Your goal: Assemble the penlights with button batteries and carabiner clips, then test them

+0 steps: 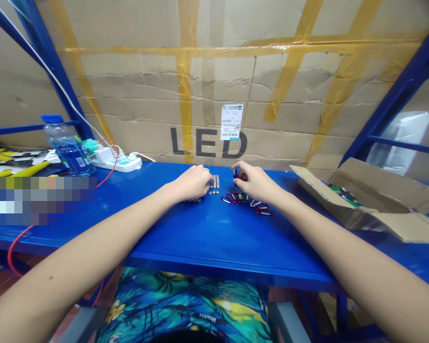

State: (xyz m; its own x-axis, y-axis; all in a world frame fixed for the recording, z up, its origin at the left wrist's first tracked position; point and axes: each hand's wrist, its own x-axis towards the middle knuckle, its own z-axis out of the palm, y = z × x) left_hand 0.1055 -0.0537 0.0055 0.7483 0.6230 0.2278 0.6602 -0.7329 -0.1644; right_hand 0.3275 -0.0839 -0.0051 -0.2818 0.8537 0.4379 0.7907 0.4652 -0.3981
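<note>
Where visible, a slim, upright, dark purple piece (235,178).

So the discs (216,181) sit mid-table (214,238), just right of the left hand (196,182). Carabiners (241,197) lie on the near side of the right hand (249,181), which has a cylinder (235,177) in its fingers. Carton (379,186)'s over on the right, bits (345,195) inside. Bottle (71,151)'s back left, power strip (125,164) just right of it, cardboard wall (143,95) behind everything.
</note>
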